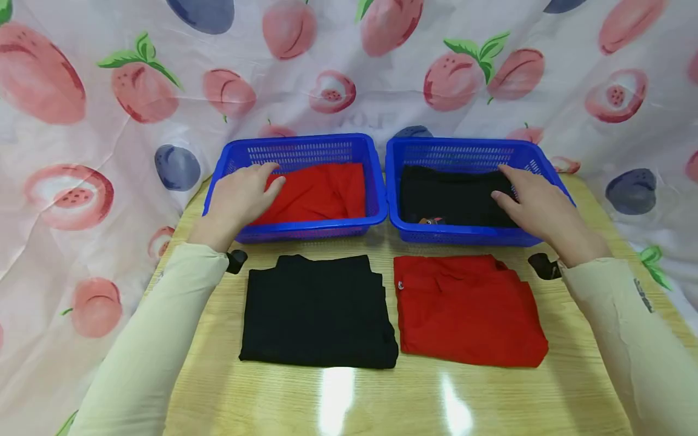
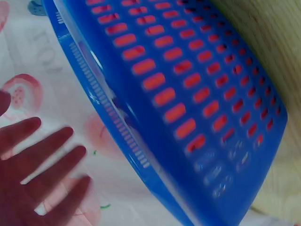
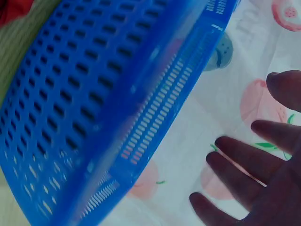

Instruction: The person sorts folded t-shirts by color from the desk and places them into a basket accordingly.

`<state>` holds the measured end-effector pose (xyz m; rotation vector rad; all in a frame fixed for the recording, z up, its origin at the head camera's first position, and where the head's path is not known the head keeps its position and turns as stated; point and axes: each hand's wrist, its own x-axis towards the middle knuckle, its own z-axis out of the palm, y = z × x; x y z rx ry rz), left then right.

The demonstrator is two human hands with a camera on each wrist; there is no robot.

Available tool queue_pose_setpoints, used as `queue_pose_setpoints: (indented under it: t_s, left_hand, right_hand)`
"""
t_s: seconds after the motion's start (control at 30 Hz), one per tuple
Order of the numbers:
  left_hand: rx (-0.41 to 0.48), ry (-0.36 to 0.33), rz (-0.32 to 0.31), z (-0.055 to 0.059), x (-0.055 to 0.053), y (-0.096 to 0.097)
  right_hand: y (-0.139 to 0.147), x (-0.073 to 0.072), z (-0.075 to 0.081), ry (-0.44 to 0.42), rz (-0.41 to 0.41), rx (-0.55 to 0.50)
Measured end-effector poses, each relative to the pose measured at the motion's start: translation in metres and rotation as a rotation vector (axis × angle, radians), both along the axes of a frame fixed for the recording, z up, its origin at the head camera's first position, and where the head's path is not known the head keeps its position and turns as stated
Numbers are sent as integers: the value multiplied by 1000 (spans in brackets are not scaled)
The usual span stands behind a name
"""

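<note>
My left hand hovers over the left end of a blue basket with red folded cloth inside. In the left wrist view its fingers are spread and hold nothing. My right hand hangs above the right end of a second blue basket, where black cloth with a small printed picture lies. Its fingers are straight and apart in the right wrist view, gripping nothing. Nearer to me lie a folded black garment on the left and a folded red garment on the right.
Both baskets stand side by side at the back of a light wooden table, their neighbouring ends almost touching. Behind and at the sides hangs a white cloth backdrop printed with peaches. A dark wrist device is strapped below each hand.
</note>
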<state>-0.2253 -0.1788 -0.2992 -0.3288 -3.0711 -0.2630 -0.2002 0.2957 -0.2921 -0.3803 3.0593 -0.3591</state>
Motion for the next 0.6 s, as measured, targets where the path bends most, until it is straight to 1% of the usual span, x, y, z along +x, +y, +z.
queue_pose_setpoints:
  t_s: [0.07, 0.13, 0.23, 0.33, 0.37, 0.43, 0.5, 0.6]
  left_hand:
    - [28, 92, -21, 2, 5, 1]
    - [59, 143, -36, 1, 10, 3]
    - [85, 175, -52, -4, 15, 5]
    - [123, 192, -58, -9, 20, 3]
    - [149, 185, -59, -10, 23, 3]
    - [234, 132, -62, -14, 29, 3]
    - [338, 48, -65, -17, 36, 4]
    - [463, -100, -49, -21, 51, -2]
  right_hand:
    - [-5, 3, -2, 34, 10, -43]
    - [-11, 7, -7, 77, 16, -104]
    - [-19, 13, -16, 127, 3, -229]
    - [-29, 19, -25, 125, -28, -379]
    - [-32, 21, -27, 110, -40, -426]
    - [-37, 27, -34, 69, -49, -519]
    - [-40, 35, -41, 10, -54, -614]
    - [-54, 43, -54, -99, -34, -762]
